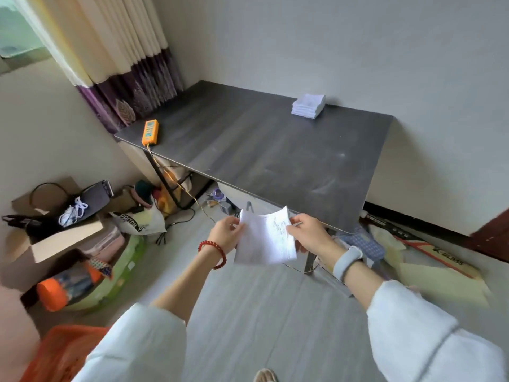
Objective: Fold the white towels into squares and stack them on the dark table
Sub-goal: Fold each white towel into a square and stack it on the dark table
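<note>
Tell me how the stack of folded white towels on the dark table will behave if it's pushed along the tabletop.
The stack probably slides as a light, soft bundle, since the dark table looks smooth. Its layers sit loose and slightly uneven, so a push high up may shear the top ones off. It looks low and wide, so toppling seems unlikely.

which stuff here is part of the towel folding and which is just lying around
Part of the job:
towel, pinched by left hand and right hand
stack of folded towels
dark table

Just lying about:
orange device on the table
cardboard box
white bag
orange basket
</note>
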A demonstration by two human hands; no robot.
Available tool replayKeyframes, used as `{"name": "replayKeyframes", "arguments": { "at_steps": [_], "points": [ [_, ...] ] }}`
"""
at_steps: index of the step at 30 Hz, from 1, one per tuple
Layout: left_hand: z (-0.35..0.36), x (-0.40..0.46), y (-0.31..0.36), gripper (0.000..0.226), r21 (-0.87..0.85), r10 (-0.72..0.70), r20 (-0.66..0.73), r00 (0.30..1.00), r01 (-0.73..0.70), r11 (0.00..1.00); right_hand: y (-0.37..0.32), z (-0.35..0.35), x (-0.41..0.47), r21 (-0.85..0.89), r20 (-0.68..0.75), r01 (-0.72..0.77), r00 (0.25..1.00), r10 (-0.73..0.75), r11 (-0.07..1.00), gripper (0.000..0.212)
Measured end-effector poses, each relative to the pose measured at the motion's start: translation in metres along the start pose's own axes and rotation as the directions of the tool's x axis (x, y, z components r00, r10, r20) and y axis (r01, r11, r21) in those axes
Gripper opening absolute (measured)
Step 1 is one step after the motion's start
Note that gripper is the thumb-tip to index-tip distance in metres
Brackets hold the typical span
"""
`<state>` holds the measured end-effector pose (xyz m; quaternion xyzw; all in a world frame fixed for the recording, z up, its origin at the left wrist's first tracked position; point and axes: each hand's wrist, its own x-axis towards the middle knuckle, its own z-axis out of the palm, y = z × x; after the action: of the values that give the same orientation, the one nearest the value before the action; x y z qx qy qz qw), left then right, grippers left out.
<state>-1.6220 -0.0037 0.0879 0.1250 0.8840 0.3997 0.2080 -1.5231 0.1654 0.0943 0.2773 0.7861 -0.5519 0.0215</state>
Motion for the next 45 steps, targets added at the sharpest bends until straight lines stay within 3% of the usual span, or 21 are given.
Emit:
{"name": "replayKeyframes", "arguments": {
  "at_steps": [9,14,18,23,30,33,39,45],
  "points": [
    [-0.01,0.232,0.069,0.011,-0.092,0.084,0.158,0.984,-0.07,0.993,-0.061,-0.048,0.19,0.104,-0.154,-0.082,0.983,0.097,0.991,0.012],
    [-0.009,0.369,0.107,0.016,-0.018,0.128,0.163,0.978,-0.126,0.992,-0.08,-0.074,0.319,0.154,-0.205,-0.091,0.971,0.122,0.984,0.014],
    [-0.015,0.471,0.144,0.011,0.001,0.139,0.181,0.974,-0.141,0.99,-0.099,-0.093,0.41,0.188,-0.288,-0.126,0.941,0.178,0.974,0.01],
    [-0.009,0.568,0.188,0.016,-0.048,0.164,0.302,0.939,-0.157,0.986,-0.121,-0.124,0.49,0.165,-0.39,-0.159,0.896,0.212,0.973,0.008],
    [0.021,0.674,0.241,0.022,-0.111,0.231,0.435,0.87,-0.203,0.973,-0.136,-0.161,0.575,0.211,-0.478,-0.182,0.838,0.264,0.96,0.01],
    [0.036,0.706,0.262,0.012,-0.105,0.254,0.421,0.871,-0.231,0.967,-0.141,-0.184,0.602,0.229,-0.51,-0.177,0.815,0.273,0.957,0.013],
    [0.073,0.758,0.286,0.016,-0.135,0.265,0.352,0.898,-0.232,0.963,-0.13,-0.227,0.659,0.211,-0.6,-0.138,0.763,0.24,0.968,0.013],
    [0.113,0.803,0.294,0.013,-0.132,0.243,0.297,0.923,-0.212,0.968,-0.1,-0.25,0.711,0.202,-0.613,-0.108,0.761,0.212,0.973,0.011]
  ]
}}
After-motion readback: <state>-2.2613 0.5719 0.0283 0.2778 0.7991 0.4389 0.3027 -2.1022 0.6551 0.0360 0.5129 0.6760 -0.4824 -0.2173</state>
